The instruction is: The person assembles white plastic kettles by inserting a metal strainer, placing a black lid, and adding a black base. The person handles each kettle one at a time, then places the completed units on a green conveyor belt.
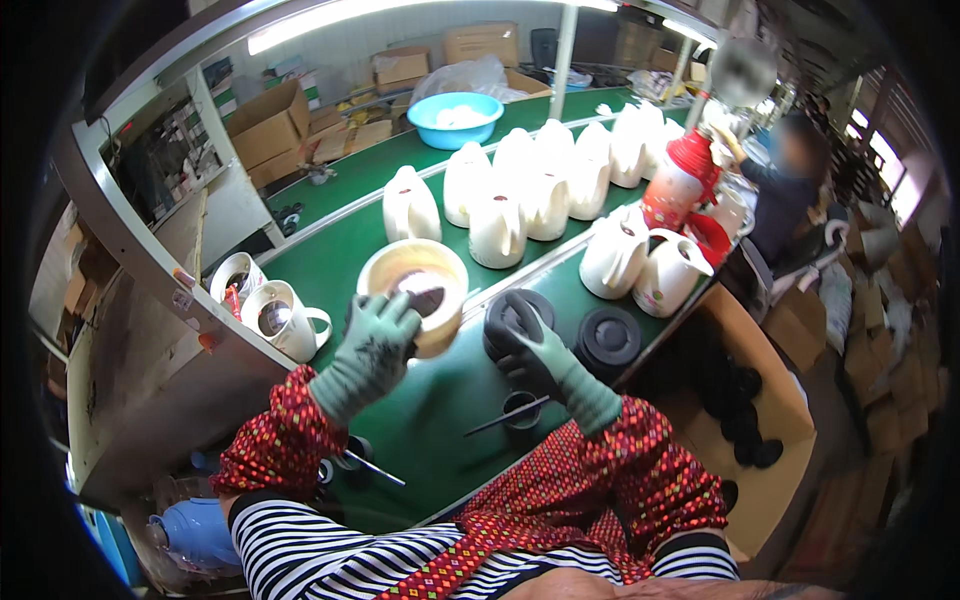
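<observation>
My left hand [372,350], in a pale green glove, bends its fingers over the near left rim of a cream tub [447,275]. Inside the tub, beside the fingertips, is something dark; I cannot make out what it is. My right hand [548,355], in a green glove with dark fingers, grips a black round base [510,312], thumb and fingers closed on it. A second black round base [609,341] lies just to the right on the green work surface [430,430]. Nearer me, a thin dark stick lies across a small black cup [522,408].
Several white jugs [497,230] stand beyond, near a red flask [683,180] and a blue basin [455,120]. Two mugs [284,322] sit at left by a metal post. A carton [775,440] with black parts is at right; a co-worker [790,185] is farther off.
</observation>
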Demonstrator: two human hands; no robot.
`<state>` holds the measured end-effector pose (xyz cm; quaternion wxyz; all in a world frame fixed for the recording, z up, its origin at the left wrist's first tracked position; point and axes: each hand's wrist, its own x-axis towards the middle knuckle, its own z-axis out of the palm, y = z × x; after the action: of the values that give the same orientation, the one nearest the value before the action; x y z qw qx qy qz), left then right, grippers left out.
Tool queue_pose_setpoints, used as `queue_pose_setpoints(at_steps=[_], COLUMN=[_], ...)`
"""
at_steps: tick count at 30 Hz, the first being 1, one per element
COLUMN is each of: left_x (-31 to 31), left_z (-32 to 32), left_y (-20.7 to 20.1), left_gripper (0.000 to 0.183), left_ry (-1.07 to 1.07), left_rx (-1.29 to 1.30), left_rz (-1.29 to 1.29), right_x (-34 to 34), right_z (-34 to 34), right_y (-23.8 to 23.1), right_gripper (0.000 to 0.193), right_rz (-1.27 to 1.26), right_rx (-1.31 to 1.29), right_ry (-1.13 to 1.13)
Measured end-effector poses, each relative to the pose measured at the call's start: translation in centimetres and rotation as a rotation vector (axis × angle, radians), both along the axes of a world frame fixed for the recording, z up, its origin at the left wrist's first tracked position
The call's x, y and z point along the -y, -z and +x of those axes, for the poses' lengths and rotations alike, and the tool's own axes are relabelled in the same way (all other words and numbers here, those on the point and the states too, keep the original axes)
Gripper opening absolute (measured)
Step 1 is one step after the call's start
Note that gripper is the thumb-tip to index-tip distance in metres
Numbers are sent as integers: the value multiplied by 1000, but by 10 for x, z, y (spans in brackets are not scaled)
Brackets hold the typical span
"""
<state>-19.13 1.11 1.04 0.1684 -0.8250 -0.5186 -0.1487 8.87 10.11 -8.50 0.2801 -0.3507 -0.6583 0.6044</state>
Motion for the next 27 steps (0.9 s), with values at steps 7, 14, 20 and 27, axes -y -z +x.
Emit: queue_pose_setpoints(at_steps=[7,14,20,27], left_x=[80,63,73,77], left_z=[93,71,137,122], left_y=[-30,86,157,150], left_gripper=[40,76,68,68], left_ry=[546,138,265,203], left_rx=[-109,1151,1944,2063], left_rz=[-210,-625,-1873,-1862], right_x=[95,200,209,108], right_z=[67,187,201,170], right_y=[-57,13,5,37], right_gripper=[56,62,74,72], right_rz=[-345,-546,-547,-272], right_rx=[-211,-661,-502,-192], right_ry=[46,368,271,113])
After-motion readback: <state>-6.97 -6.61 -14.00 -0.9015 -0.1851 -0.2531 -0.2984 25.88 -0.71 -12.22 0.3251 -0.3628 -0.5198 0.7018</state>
